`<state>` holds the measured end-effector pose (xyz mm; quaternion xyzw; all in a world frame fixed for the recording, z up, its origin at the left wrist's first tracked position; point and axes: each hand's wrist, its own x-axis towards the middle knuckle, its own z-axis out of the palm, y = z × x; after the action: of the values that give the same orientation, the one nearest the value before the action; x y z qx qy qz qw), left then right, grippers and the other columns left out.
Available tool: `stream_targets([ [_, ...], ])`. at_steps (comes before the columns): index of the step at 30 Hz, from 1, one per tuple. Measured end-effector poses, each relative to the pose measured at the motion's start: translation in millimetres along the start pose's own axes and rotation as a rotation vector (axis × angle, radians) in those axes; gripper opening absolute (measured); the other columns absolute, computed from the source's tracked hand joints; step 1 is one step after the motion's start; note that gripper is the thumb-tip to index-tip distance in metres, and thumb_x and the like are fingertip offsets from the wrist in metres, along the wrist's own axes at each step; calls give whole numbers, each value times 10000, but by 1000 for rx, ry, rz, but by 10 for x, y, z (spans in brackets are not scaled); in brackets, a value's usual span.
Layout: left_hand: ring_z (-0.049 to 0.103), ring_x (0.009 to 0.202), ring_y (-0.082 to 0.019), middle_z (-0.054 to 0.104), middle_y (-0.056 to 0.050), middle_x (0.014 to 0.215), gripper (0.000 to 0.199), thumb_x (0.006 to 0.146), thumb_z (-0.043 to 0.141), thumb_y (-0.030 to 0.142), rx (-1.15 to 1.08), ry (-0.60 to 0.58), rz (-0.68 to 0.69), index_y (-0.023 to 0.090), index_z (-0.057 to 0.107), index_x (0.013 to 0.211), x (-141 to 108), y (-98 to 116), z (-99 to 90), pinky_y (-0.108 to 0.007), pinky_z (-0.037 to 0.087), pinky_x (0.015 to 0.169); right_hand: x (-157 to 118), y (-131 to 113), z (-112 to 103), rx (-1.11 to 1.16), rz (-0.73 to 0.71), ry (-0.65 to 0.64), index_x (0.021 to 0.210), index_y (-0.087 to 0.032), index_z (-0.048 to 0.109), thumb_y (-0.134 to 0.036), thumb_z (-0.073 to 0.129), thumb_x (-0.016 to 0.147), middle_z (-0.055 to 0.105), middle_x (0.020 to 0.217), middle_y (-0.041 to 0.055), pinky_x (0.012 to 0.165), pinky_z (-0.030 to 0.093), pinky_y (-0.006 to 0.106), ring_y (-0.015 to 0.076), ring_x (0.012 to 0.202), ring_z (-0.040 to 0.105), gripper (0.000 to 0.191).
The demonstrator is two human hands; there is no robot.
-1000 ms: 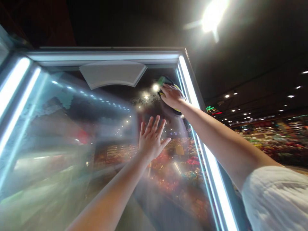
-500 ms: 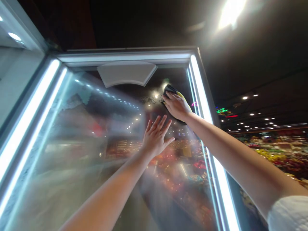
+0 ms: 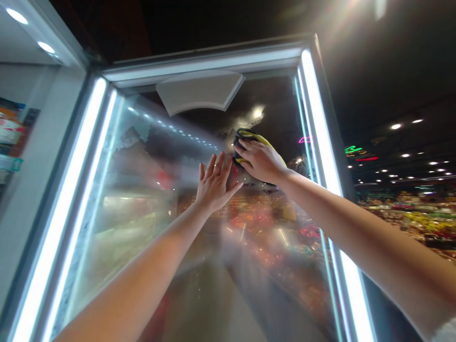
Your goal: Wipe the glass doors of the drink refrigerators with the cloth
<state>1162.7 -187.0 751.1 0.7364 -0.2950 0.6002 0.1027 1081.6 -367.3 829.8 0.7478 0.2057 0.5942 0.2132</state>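
A large glass door with bright light strips along its sides stands in front of me, its pane partly fogged. My right hand presses a dark cloth with a yellow edge against the upper part of the pane. The fingers lie over the cloth, which bunches beneath them. My left hand rests on the glass just left of and below the cloth, fingers spread, holding nothing. A pale curved sticker sits at the top of the pane.
The lit door frame surrounds the glass. At the far left, packaged goods show beside a white cabinet wall. Beyond the door on the right are colourful displays under small ceiling lights.
My right hand has slid the cloth left across the glass relative to the door. The left hand has also shifted left on the pane. The view has turned slightly, bringing packaged goods into sight.
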Motion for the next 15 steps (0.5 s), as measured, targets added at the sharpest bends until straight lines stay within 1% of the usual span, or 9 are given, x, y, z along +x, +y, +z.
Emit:
stream_targets([
  [2,110,1598,-337,136,-80,1735,851,974,423,670,49,-16,-3,256,127,1656,-39,-212,136,-613,110,1274,-173,133,229,28,-29,-4,1449,-243,599,-252,468,1008,530,1558,49,1209,369,455,263,1402,502,460],
  [3,107,1598,-336,131,-82,1735,856,972,425,670,78,-32,-6,252,125,1657,-65,-337,230,-610,111,1276,-221,255,411,38,15,30,1443,-258,605,-256,460,1013,534,1555,43,1209,365,476,267,1406,498,454],
  [5,101,1599,-336,122,-87,1737,863,969,428,669,137,-61,-14,243,127,1657,-129,-593,432,-605,117,1277,-180,499,851,55,175,141,1443,-249,603,-272,447,1016,525,1560,61,1201,353,537,298,1437,464,455],
  [7,101,1598,-341,124,-95,1736,866,966,439,663,183,-69,-18,238,135,1656,-204,-814,595,-610,127,1274,35,602,1240,69,349,254,1454,-223,591,-293,422,1024,507,1570,97,1184,336,598,342,1459,430,468],
  [9,111,1597,-345,136,-110,1732,870,963,455,654,201,-63,-13,228,144,1655,-283,-976,684,-614,132,1272,310,495,1461,73,443,310,1472,-197,570,-336,407,1034,485,1580,136,1173,321,625,374,1460,418,487],
  [10,116,1596,-346,143,-116,1730,869,963,461,649,198,-62,-10,223,150,1654,-322,-1036,703,-616,134,1270,421,377,1512,71,446,308,1481,-185,559,-368,421,1034,473,1585,152,1172,321,621,381,1457,416,502],
  [12,122,1595,-346,149,-120,1729,867,961,468,649,180,-67,-1,217,167,1650,-397,-1128,711,-621,139,1267,517,92,1553,66,362,256,1495,-174,542,-414,483,1018,450,1598,162,1179,331,580,374,1458,410,537],
  [13,121,1596,-346,149,-120,1729,866,960,469,651,172,-73,5,214,175,1649,-432,-1168,708,-623,139,1266,491,-38,1565,69,290,218,1495,-183,543,-409,513,1009,448,1602,152,1184,339,549,356,1459,409,537],
  [15,114,1597,-341,151,-121,1728,860,961,471,649,168,-89,13,205,195,1644,-500,-1248,704,-621,135,1267,318,-205,1605,87,143,147,1480,-231,563,-355,538,1002,467,1596,107,1187,360,493,304,1445,430,494],
])
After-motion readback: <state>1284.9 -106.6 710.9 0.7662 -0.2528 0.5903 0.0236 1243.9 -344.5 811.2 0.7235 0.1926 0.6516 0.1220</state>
